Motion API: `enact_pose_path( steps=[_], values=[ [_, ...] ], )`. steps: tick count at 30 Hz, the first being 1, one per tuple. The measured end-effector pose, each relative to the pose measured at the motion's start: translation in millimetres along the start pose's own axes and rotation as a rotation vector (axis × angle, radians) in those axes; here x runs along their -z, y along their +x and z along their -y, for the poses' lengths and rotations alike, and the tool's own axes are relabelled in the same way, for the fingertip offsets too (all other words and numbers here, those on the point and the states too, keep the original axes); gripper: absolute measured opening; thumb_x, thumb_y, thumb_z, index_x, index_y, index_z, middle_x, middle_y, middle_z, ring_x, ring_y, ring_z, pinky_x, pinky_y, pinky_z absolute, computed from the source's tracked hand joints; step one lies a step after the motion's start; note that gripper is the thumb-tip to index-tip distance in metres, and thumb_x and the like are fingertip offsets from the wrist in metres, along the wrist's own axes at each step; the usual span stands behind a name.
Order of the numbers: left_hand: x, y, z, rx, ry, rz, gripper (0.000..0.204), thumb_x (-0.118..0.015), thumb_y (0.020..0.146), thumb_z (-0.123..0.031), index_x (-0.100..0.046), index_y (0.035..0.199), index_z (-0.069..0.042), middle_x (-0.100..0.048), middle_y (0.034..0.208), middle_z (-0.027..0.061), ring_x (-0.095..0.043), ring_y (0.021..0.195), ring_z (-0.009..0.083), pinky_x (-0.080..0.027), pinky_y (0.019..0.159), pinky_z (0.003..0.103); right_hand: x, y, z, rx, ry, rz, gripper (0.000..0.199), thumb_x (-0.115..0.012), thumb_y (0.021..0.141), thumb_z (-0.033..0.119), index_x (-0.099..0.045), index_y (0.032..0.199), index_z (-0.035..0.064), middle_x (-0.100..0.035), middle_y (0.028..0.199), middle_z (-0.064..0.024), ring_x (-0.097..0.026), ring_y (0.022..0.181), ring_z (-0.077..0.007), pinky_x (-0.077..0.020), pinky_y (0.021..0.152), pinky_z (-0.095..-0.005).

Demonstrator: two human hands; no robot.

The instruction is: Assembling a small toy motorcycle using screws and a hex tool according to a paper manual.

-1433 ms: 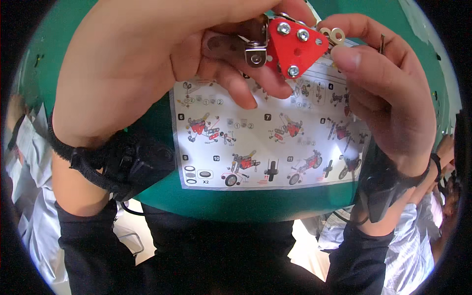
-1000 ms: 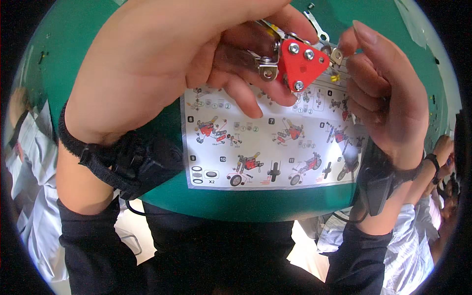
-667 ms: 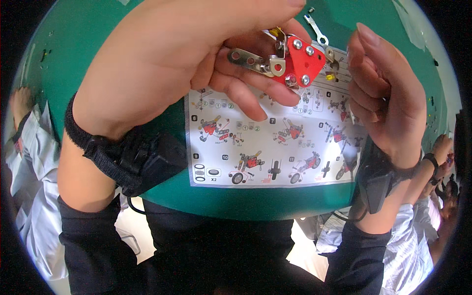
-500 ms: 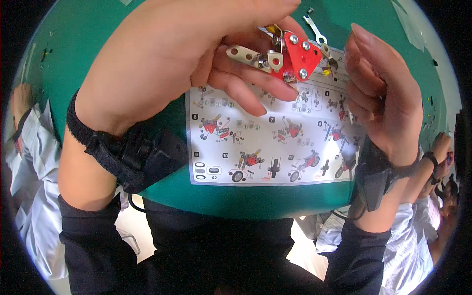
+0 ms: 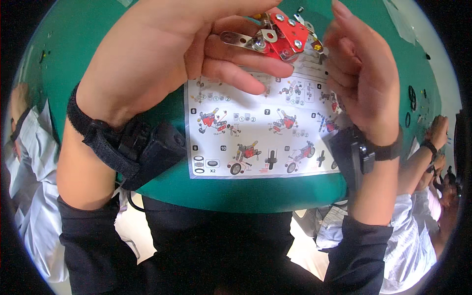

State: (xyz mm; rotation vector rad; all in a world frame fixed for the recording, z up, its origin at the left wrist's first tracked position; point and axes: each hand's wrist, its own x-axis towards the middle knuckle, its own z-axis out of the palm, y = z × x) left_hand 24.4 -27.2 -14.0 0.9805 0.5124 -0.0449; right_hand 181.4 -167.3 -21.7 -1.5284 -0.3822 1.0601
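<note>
My left hand (image 5: 147, 64) is closed on a small metal model assembly (image 5: 294, 35) with red triangular plates, silver screws and a perforated silver strip (image 5: 236, 39) jutting left. Its lower fingers extend under the assembly, while the thumb runs along the top edge of the picture. My right hand (image 5: 366, 78) is at the assembly's right end, fingers curled and thumb raised. Motion blurs it slightly, and whatever its fingers may hold is hidden. Close to those fingertips is a yellow-and-silver piece (image 5: 316, 45) at the end of the assembly.
Beneath my hands an illustrated instruction sheet (image 5: 255, 169) lies on a green table (image 5: 162, 189). Beyond the assembly a small wrench (image 5: 308, 24) is partly covered. Black rings (image 5: 412, 98) and small parts lie at right. Other people's arms (image 5: 418, 162) show at both sides.
My right hand has shifted left and slightly up. The assembly in my left hand has moved up and left in the picture, and the sheet sits a little higher. Black rings now show at right.
</note>
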Motion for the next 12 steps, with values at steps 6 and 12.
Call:
enact_pose_path(
  steps=[6, 12],
  values=[
    [-6, -7, 4, -0.113, 0.159, -0.040, 0.039, -0.053, 0.099, -0.019, -0.054, 0.123, 0.011, -0.066, 0.107, 0.0225, -0.069, 0.093, 0.0264, -0.061, 0.078, 0.033, -4, 5, -3, 0.029, -0.175, -0.006, 0.051, -0.050, 0.098, 0.045, -0.056, 0.066, 0.0058, -0.036, 0.044, 0.0038, -0.026, 0.036, -0.0074, -0.0186, 0.037, -0.0260],
    [12, -3, 1, -0.024, -0.016, 0.065, 0.038, -0.058, 0.097, -0.017, -0.055, 0.123, 0.010, -0.066, 0.107, 0.0204, -0.069, 0.094, 0.0245, -0.061, 0.078, 0.032, -27, 5, 10, -0.081, -0.481, -0.187, 0.055, -0.046, 0.099, 0.049, -0.056, 0.069, 0.0045, -0.037, 0.045, 0.0023, -0.031, 0.037, -0.0093, -0.0228, 0.039, -0.0253]
  ],
)
